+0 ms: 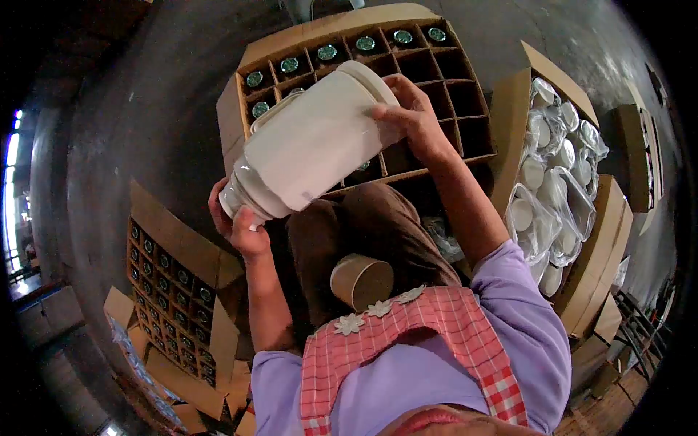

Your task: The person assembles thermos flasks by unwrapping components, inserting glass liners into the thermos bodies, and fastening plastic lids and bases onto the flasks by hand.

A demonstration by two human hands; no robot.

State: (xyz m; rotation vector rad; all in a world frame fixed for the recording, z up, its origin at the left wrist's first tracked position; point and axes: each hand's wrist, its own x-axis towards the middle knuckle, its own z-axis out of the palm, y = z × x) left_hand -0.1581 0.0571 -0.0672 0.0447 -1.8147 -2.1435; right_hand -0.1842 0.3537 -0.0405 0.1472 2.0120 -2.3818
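A large white cylinder-shaped jar (313,138) lies tilted between my two hands, above my lap. Its narrower, stepped end points down to the left, and a flared rim is at the upper right. My left hand (243,227) is closed around the narrow end. With thumb on top and fingers behind, my right hand (416,120) grips the rim end. Just beyond the jar stands an open divided carton (465,109), with several green-topped bottles (327,52) in its compartments. On my lap rests a short round tan piece (352,280) resembling a tape roll.
To the right, an open carton (585,291) holds several white, plastic-wrapped pieces (556,189). Another divided carton (225,341) full of dark-bodied bottles stands at the lower left. Further boxes (640,156) are at the far right, on the grey floor (167,94).
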